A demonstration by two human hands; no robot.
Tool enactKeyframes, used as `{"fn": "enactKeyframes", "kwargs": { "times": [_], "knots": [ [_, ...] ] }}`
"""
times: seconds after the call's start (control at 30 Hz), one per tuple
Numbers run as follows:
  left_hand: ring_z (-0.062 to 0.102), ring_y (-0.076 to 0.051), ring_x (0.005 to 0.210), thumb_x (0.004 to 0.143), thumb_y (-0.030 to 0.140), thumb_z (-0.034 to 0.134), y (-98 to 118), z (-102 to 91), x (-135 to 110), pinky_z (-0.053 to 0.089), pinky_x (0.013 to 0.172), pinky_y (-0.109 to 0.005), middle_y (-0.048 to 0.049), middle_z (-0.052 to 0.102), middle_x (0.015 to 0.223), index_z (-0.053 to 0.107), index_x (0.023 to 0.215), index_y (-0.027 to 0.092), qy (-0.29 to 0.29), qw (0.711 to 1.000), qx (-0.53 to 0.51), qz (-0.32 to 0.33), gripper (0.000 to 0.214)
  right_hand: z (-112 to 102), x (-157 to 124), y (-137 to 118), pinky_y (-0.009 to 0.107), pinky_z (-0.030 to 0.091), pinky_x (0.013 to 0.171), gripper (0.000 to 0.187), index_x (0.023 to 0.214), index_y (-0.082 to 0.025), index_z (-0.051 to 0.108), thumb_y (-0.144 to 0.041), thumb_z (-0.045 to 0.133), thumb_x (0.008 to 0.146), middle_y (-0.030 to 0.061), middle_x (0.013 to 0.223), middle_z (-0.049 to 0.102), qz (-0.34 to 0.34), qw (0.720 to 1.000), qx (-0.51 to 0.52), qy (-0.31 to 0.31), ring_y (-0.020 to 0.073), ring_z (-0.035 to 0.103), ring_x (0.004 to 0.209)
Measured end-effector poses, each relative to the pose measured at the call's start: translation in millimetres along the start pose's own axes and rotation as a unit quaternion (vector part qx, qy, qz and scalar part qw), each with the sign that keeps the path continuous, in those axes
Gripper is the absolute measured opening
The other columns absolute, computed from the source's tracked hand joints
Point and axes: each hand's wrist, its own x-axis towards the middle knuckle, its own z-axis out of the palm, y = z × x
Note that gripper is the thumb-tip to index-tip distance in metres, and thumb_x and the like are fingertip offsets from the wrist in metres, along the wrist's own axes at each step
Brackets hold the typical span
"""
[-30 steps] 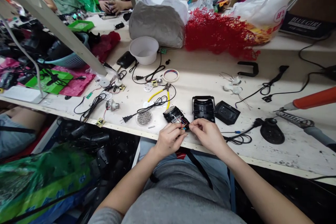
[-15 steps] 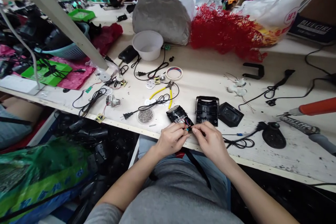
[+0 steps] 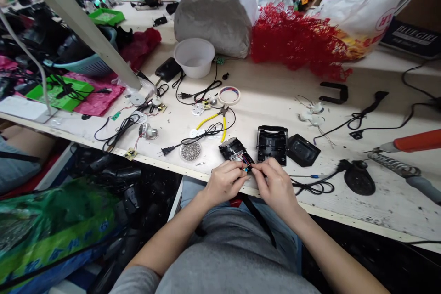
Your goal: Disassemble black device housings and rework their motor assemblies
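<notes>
At the table's front edge lies an opened black device housing (image 3: 234,148) with small wires and parts inside. My left hand (image 3: 225,181) is closed at its lower end, fingertips pinched by the wires (image 3: 245,166). From the other side my right hand (image 3: 274,183) pinches at the housing's right end; what sits between its fingertips is too small to make out. Just beyond my right hand stand a black casing half (image 3: 272,144) and a black angular cover (image 3: 303,150). Left of the housing is a round dish of small screws (image 3: 190,150).
Yellow-handled pliers (image 3: 223,112), a tape roll (image 3: 229,95) and a white bowl (image 3: 195,57) lie farther back. To the right are a soldering iron (image 3: 409,140), its coiled holder (image 3: 392,164) and black cords (image 3: 319,187). A metal post (image 3: 86,27) rises at left. Other people work across the table.
My right fingertips have shifted slightly at the housing's right end, and the right hand is a little more curled. The left hand stays almost in place. Across the table, a person's hands have moved.
</notes>
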Motion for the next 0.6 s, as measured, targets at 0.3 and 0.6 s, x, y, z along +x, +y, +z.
{"fn": "enactKeyframes", "kwargs": {
  "times": [0.3,0.6],
  "knots": [
    [0.072,-0.016,0.086,0.092,0.022,0.063,-2.0,-4.8,-2.2,0.059,0.077,-0.027,-0.008,0.074,0.095,0.066,0.083,0.018,-0.015,0.999,-0.038,-0.027,0.011,-2.9,-4.9,-3.7,0.033,0.045,0.061,0.028,0.102,-0.012,0.066,-0.006,0.04,0.099,0.008,0.078,0.054,-0.173,0.973,-0.14,-0.064,0.0214,0.047,0.072],
    [0.071,-0.016,0.089,0.093,0.017,0.062,-2.8,-10.1,1.6,0.058,0.079,-0.03,-0.0089,0.075,0.096,0.065,0.087,0.017,-0.044,0.999,-0.025,0.011,0.006,-4.1,-18.8,0.5,0.033,0.054,0.067,0.029,0.125,-0.012,0.061,-0.015,0.047,0.1,0.0072,0.082,0.057,-0.121,0.99,-0.059,-0.038,0.0207,0.057,0.076]
  ]
}}
